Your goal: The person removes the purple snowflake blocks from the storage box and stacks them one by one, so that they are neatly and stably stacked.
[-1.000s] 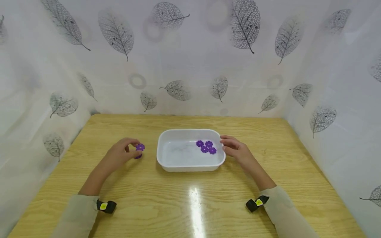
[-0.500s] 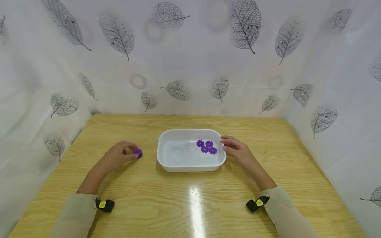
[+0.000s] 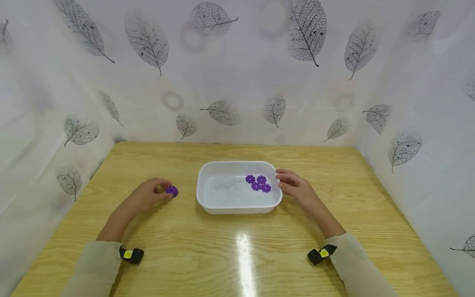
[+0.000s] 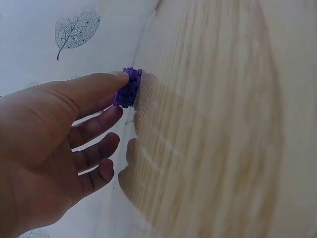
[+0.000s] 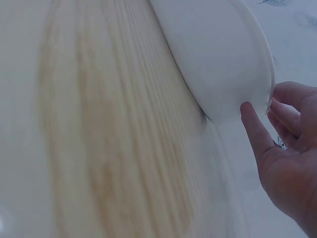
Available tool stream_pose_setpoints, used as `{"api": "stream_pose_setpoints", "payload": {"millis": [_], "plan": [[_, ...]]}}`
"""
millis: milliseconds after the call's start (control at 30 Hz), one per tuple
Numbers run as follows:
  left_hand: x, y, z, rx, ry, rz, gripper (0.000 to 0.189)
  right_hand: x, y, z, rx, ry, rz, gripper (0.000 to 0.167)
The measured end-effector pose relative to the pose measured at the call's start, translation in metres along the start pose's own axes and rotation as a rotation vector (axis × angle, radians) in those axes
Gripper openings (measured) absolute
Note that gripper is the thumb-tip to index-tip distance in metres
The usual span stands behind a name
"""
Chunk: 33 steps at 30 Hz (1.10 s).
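Note:
On the table left of the white tray, my left hand pinches a small stack of purple flower-shaped discs between thumb and index finger. The left wrist view shows the stacked discs low against the wood, while the other fingers hang loosely apart. My right hand touches the tray's right end. In the right wrist view its thumb lies against the tray's outer wall, with the other fingers near the rim. Several more purple flower-shaped discs lie inside the tray, towards its right end.
The wooden table has a bright reflection near its front. A white curtain with a leaf print stands behind it and along both sides. Each sleeve cuff carries a black wrist strap with a yellow marker.
My left hand has lowered its disc onto the purple one beneath, and the two now sit together. The right hand has stayed at the tray, and the discs in the tray have not moved.

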<state>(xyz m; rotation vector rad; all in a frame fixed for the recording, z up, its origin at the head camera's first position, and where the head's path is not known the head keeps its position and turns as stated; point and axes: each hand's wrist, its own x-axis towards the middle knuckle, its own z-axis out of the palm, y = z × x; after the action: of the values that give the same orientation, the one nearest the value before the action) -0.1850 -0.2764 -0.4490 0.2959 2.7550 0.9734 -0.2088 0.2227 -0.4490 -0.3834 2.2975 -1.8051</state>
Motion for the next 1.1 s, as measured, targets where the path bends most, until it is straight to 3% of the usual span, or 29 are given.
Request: {"api": "stream_pose_setpoints", "payload": {"millis": [333, 600, 1100], "plan": [[0.0004, -0.0008, 0.0009, -0.014, -0.017, -0.003, 0.052, 0.0008, 0.0007, 0.0011, 0.026, 0.004, -0.006, 0.045], [0.0022, -0.0018, 0.0019, 0.011, -0.014, 0.026, 0.043, 0.0008, 0.0006, 0.0009, 0.027, 0.002, 0.005, 0.045], [0.001, -0.0035, 0.0022, 0.002, -0.014, 0.007, 0.044, 0.0003, -0.0001, 0.0013, 0.038, 0.0, 0.009, 0.046]]}}
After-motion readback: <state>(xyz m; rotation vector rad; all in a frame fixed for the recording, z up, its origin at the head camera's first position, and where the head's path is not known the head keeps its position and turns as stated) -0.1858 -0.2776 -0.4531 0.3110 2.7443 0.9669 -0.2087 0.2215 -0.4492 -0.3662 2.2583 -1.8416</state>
